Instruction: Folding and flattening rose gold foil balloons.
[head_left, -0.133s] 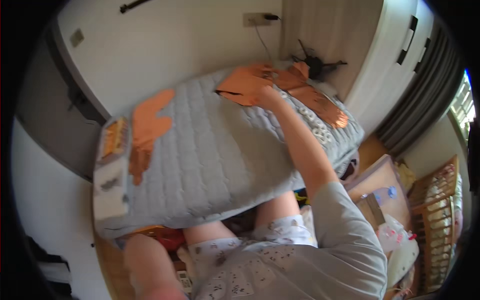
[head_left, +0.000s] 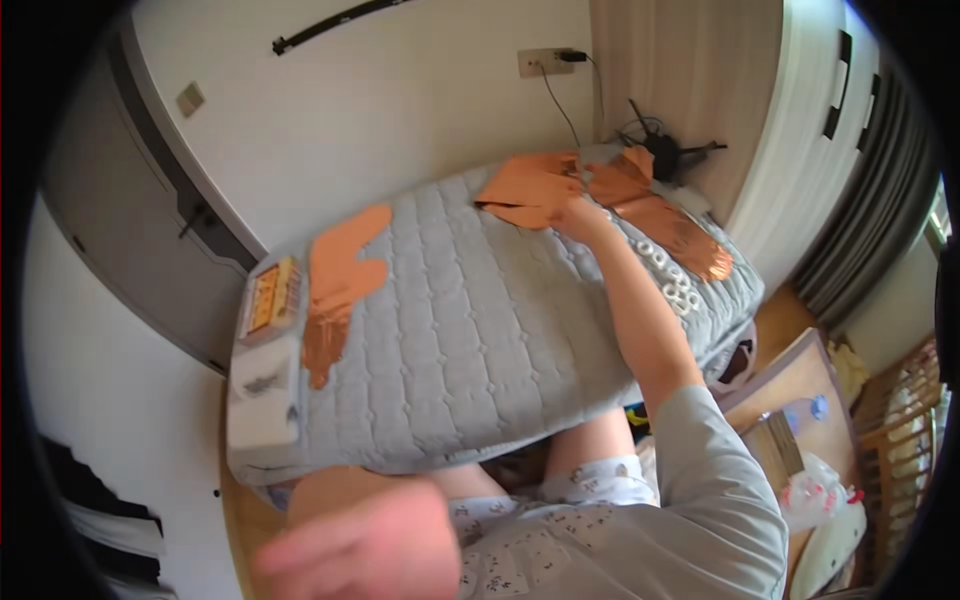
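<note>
My right hand [head_left: 578, 218] is stretched across the bed, its fingers closed on the near right edge of a flat orange foil balloon [head_left: 530, 190]. This balloon looks uninflated and has a dark slit near its left end. Right beside it lies a second shiny orange foil balloon [head_left: 665, 220], creased and reaching toward the bed's right side. A third orange foil balloon [head_left: 342, 265] lies flat at the left, apart from both hands. My left hand [head_left: 370, 550] is low in front of my body, blurred by motion, with fingers extended and nothing visible in it.
White rings [head_left: 672, 280] lie on the grey quilted mattress [head_left: 450, 330]. A patterned box [head_left: 270, 298] and a white box [head_left: 265, 395] sit at its left edge. Behind stands a black antennaed device [head_left: 662, 155]. A low table [head_left: 790, 380] and wooden crib [head_left: 900, 430] are at the right.
My left hand has come up and right into fuller view, its fingers now showing. The whole view has shifted, while my right hand stays at the orange foil balloon.
</note>
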